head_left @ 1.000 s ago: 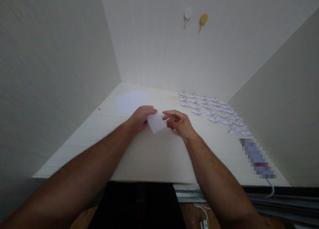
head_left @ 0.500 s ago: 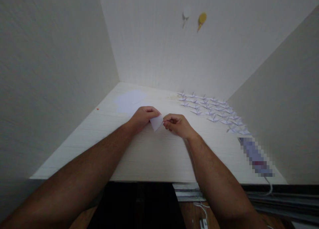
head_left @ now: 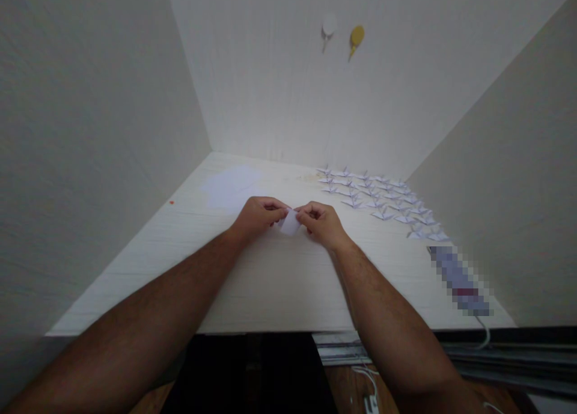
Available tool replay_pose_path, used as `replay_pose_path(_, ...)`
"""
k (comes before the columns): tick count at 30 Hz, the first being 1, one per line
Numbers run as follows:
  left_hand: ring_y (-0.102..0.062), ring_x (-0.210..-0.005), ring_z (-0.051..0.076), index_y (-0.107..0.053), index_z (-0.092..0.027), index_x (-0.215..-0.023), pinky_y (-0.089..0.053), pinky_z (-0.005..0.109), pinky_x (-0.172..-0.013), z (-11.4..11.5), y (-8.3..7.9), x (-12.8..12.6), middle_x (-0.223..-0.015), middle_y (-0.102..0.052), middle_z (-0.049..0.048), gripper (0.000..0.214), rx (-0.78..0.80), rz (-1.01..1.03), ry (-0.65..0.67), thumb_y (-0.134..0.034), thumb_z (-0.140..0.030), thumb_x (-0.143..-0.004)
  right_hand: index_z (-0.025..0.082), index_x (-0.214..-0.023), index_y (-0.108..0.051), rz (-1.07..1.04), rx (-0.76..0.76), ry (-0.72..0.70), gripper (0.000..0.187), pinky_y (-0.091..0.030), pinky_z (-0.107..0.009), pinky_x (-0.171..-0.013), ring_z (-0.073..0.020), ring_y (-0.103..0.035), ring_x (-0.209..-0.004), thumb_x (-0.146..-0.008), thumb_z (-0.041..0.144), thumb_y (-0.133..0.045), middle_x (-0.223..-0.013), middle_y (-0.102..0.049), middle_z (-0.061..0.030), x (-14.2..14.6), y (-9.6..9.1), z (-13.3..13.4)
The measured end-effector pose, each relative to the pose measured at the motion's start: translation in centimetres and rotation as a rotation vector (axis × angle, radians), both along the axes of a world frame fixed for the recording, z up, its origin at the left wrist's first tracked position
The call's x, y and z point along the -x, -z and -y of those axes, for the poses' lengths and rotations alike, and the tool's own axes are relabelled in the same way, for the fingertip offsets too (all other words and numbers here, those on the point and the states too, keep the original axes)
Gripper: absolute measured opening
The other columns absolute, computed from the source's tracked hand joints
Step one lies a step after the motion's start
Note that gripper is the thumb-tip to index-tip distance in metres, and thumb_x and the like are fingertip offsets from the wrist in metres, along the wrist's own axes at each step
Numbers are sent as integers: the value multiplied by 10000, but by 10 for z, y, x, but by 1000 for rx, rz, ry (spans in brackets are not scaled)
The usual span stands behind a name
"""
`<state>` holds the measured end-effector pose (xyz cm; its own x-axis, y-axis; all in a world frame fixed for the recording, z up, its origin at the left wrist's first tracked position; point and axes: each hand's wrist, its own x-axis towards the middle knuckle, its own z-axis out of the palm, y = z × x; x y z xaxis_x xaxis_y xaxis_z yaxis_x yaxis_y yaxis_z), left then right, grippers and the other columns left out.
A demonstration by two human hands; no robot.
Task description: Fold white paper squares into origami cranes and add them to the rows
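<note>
Forearms (head_left: 166, 288) lean in over the front edge of a pale tabletop (head_left: 274, 294), and off to the right near that edge is some pixelated item (head_left: 460, 282) with a pale cable (head_left: 485, 333) hanging off it, no clue what it is.

A bit further in, about mid-table and between the hands, is a small piece of white paper (head_left: 291, 223). Left hand (head_left: 264, 214) is nearly closed, thumb and fingers pinching its upper left. Right hand (head_left: 322, 223) is just beside it, curled too, thumb and fingertips nipping the right side. Can't tell if the paper's lower corner touches the table.

Handling-wise, I'd guess it weighs basically nothing, bends easily and only gets a little stiffness where it's doubled. Not breakable like glass, but a hard squeeze would probably leave creases you don't want, and a tug could tear it. Dry fingers should grip it fine. I'd hold it by the edges or corners, light pinch, one hand each side, pretty much like here.

Further back, rows of folded paper cranes (head_left: 383, 214) sit on the right, loose white sheets (head_left: 234, 184) on the left. Past those, a white hook (head_left: 329, 26) and a yellow hook (head_left: 357, 36) on the wall.
</note>
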<state>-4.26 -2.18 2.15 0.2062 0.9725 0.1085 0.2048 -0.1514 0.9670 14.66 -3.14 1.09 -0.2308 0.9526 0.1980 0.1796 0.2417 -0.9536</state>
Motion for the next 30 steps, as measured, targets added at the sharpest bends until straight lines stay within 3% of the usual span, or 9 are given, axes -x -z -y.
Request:
replay_pose_path(5, -485, -466, 89, -732, -134, -765, -349, 203, -441, 0, 0, -2, -540, -611, 2, 191, 15, 15, 27, -688, -301, -684, 165, -699, -652, 44, -85, 96, 154, -436, -241, -590, -115, -560, -607, -724, 317, -660, -687, -670, -18, -1, 2, -4)
replay_pose_path(20, -487, -466, 91, -699, -135, -736, -352, 212, -454, 1, 0, -5, -521, -589, -5, 137, 62, 74, 69, -686, -253, -667, 164, -656, -640, 118, -89, 151, 130, -376, -220, -518, -99, -505, -544, -706, 284, -641, -606, -620, 1, 0, 1, -3)
replay_pose_path(30, -466, -449, 86, -693, -143, -733, -330, 208, -441, 2, 0, -4, -522, -586, -8, 170, 35, -20, 62, -690, -301, -670, 161, -636, -627, 136, -82, 170, 125, -337, -213, -486, -93, -473, -520, -694, 271, -635, -563, -588, 15, 3, -2, 0)
